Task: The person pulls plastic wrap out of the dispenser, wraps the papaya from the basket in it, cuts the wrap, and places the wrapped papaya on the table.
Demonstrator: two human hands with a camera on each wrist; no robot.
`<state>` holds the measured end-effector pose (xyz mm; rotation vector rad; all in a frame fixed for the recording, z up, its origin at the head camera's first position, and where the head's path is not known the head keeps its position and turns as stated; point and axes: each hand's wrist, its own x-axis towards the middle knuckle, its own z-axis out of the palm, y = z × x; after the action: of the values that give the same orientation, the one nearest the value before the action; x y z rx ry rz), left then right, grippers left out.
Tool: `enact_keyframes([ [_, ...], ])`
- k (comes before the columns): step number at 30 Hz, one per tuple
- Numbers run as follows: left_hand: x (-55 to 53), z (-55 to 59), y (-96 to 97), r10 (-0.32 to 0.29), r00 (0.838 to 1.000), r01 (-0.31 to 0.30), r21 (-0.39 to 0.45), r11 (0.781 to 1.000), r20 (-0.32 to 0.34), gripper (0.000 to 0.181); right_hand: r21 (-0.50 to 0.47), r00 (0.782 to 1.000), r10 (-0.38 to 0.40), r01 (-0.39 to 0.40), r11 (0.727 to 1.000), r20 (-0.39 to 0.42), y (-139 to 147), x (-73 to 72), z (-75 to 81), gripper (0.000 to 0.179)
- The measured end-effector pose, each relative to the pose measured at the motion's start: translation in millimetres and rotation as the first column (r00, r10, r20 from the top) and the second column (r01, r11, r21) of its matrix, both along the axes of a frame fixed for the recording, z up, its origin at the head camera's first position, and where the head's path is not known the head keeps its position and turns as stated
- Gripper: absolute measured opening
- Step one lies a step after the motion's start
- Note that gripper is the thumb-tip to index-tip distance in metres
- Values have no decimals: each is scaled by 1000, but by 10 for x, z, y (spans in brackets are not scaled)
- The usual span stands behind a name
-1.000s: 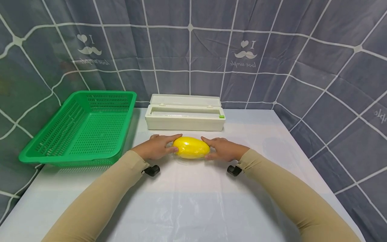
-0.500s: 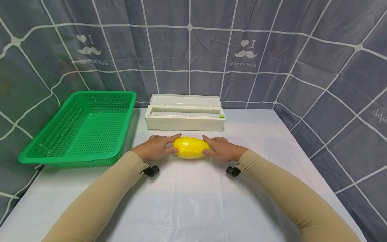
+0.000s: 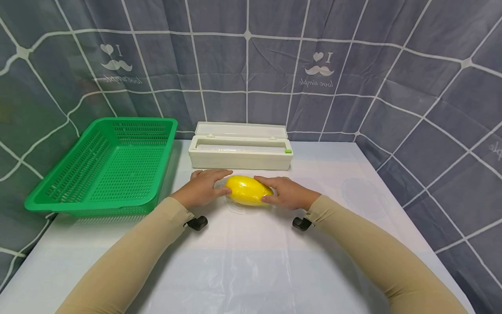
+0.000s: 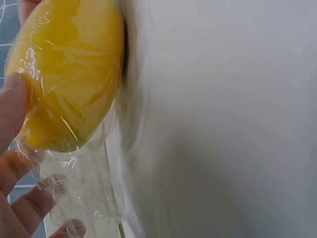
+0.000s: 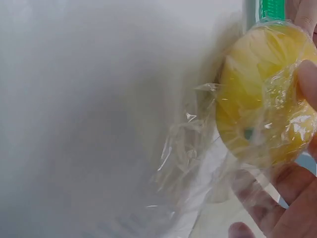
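Observation:
A yellow oval fruit (image 3: 247, 190), wrapped in clear cling film, lies in the middle of the table, slightly slanted. Its exact kind is unclear. My right hand (image 3: 288, 193) holds the right end, thumb in front and index finger along the top. At the left end, my left hand (image 3: 201, 188) touches the fruit with its thumb (image 4: 11, 106); its index finger stretches past the back, apart from the fruit. Loose cling film (image 4: 81, 186) hangs off the end in the left wrist view, over the left fingertips. More crumpled film (image 5: 185, 144) shows beside the fruit in the right wrist view.
Behind the fruit stands a long white cling film dispenser (image 3: 241, 161), lid up, with a green slider (image 3: 288, 151) at its right. A green plastic basket (image 3: 133, 174) is on the left. Grey checked curtains (image 3: 270, 78) close off the back and sides of the white table (image 3: 251, 270).
The fruit has turned a little, its left end going back and its right end coming forward. My left fingers have moved back off it, while my right index finger reaches farther over the top.

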<state>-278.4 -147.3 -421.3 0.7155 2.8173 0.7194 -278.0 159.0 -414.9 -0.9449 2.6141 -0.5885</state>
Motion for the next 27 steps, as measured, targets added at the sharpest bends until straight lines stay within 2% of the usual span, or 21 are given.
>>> enact_keyframes([
  [4,9,-10,2,-5,1000,5,14,1000,-24,59,4,1000,-1,1,1000,1,-3,0,2,73],
  [8,11,-15,7,-2,1000,2,47,999,-14,54,14,1000,16,-15,1000,-10,-14,-17,16,72],
  [13,27,-16,25,-2,999,-1,70,998,53,51,5,998,51,-51,999,-29,-24,-44,39,71],
  [17,57,-19,32,-11,996,5,63,998,92,62,16,998,27,-26,1000,-58,-22,-43,49,71],
  [21,76,-39,29,-50,997,48,36,998,63,72,24,994,-33,36,999,-107,-19,-10,52,68],
  [27,95,-40,33,-66,997,65,37,997,37,65,-6,983,-43,43,999,-177,-58,46,66,61],
])
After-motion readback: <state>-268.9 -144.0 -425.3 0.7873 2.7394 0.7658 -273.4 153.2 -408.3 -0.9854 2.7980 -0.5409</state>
